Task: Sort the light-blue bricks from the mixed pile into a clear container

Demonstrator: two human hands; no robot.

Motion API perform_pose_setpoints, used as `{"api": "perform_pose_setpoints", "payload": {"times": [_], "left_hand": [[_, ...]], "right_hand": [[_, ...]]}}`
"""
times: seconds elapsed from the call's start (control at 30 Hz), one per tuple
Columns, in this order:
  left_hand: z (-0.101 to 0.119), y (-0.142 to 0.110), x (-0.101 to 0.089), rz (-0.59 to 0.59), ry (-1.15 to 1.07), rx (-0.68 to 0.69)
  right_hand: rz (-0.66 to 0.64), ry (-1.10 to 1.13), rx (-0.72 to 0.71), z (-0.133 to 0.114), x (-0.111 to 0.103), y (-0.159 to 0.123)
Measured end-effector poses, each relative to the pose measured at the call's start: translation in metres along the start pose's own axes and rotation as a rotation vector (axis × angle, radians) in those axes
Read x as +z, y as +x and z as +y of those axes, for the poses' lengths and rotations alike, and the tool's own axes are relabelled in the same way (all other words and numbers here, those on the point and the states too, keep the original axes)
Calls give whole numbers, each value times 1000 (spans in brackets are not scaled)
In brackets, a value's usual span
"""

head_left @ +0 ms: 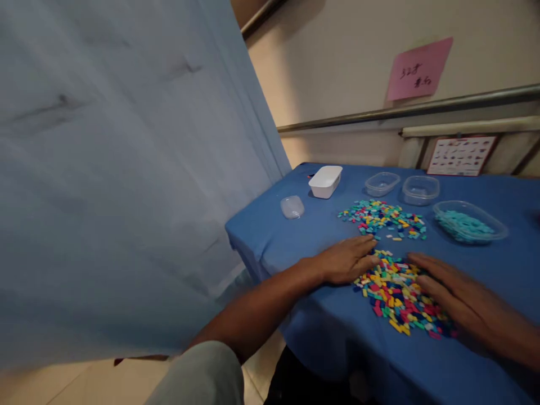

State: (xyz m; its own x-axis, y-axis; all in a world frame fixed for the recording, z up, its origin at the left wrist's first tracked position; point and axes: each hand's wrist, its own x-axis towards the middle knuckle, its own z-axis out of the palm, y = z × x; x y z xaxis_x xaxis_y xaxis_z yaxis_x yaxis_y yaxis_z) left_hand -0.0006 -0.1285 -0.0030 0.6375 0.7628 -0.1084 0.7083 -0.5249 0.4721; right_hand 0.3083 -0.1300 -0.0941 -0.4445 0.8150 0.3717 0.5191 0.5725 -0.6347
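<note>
Left hand (348,260) and right hand (462,298) flat, fingers spread, nothing held — flanking the near pile of bricks (399,295), hemming it together.

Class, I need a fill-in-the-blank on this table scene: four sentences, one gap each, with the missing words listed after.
1. The tablecloth is ____.
2. Both hands, left hand and right hand, lie flat beside the near pile of small ____ bricks.
3. The filled tub at the right holds only ____ bricks.
4. The note on the wall is ____.

Missing words: blue; multicoloured; turquoise; pink
</note>
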Motion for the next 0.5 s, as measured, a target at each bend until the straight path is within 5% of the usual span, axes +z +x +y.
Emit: {"api": "perform_pose_setpoints", "payload": {"times": [0.13, 0.33, 0.5], "left_hand": [[11, -16, -3, 11, -97, 49], [10, -37, -7, -48, 60, -109], [12, -33, 1, -86, 114, -46]], "right_hand": [[-120, -62, -64, -26, 13, 2], [-240, -182, -118, -32, -13, -3], [-294, -217, -231, -48, -8, -3]]}}
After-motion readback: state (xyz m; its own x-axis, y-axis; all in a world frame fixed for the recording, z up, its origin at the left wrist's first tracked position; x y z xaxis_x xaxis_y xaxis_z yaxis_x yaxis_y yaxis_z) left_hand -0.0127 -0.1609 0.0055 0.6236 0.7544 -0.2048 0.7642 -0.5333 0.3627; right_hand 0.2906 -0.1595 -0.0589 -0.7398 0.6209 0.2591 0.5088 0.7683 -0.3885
